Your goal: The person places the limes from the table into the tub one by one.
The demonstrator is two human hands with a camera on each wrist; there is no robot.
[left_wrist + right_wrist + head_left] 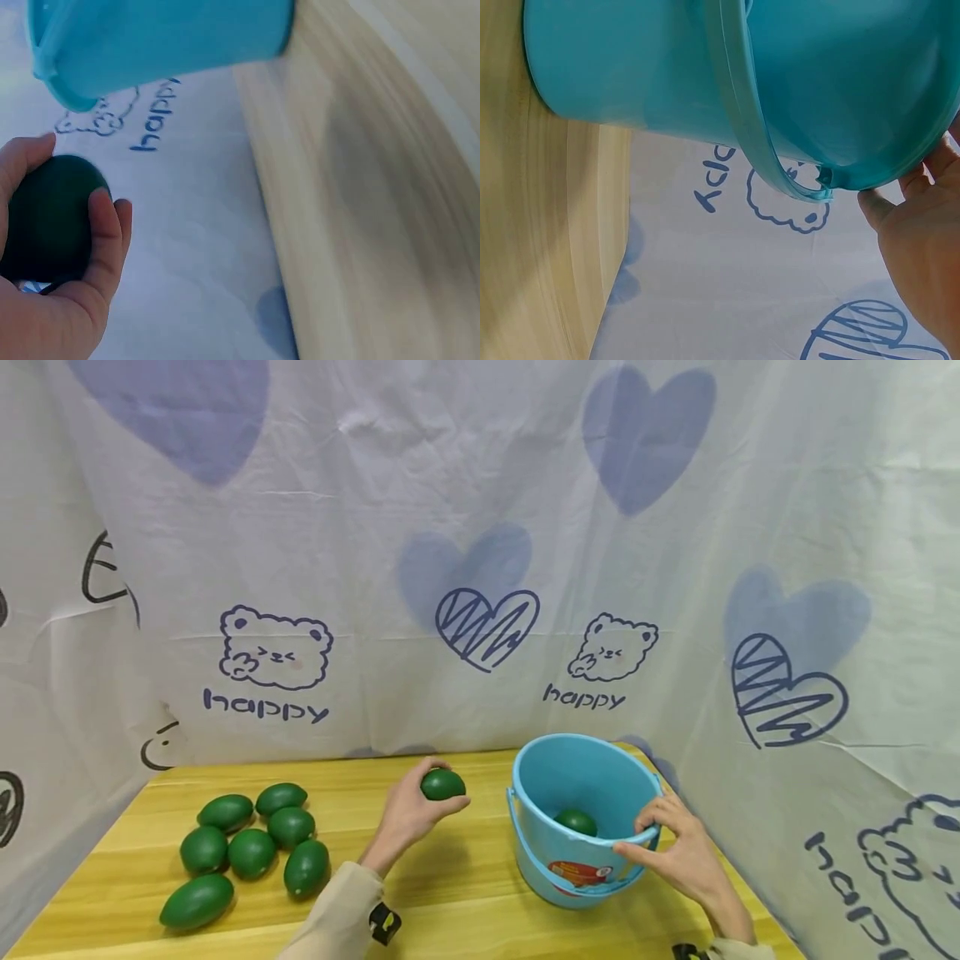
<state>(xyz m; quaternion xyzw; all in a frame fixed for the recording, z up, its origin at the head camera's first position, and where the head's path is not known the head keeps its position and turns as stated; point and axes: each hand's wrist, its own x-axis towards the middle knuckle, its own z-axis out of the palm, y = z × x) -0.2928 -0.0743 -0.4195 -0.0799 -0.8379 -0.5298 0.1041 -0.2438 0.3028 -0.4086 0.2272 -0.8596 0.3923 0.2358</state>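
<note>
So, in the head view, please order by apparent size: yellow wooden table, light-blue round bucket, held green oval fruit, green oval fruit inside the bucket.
1. Yellow wooden table
2. Light-blue round bucket
3. Held green oval fruit and green oval fruit inside the bucket: too alike to rank, both partly hidden.

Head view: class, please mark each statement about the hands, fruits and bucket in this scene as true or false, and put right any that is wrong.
1. The left hand holds a green fruit. True.
2. Only four green fruits lie loose on the table. False: seven green fruits lie on the table.
3. The right hand grips the blue bucket. True.
4. The blue bucket is empty. False: another green fruit shows inside it.
5. The backdrop cloth carries printed hearts. True.
6. The blue bucket lies on its side. False: it stands with its opening upward.
</note>
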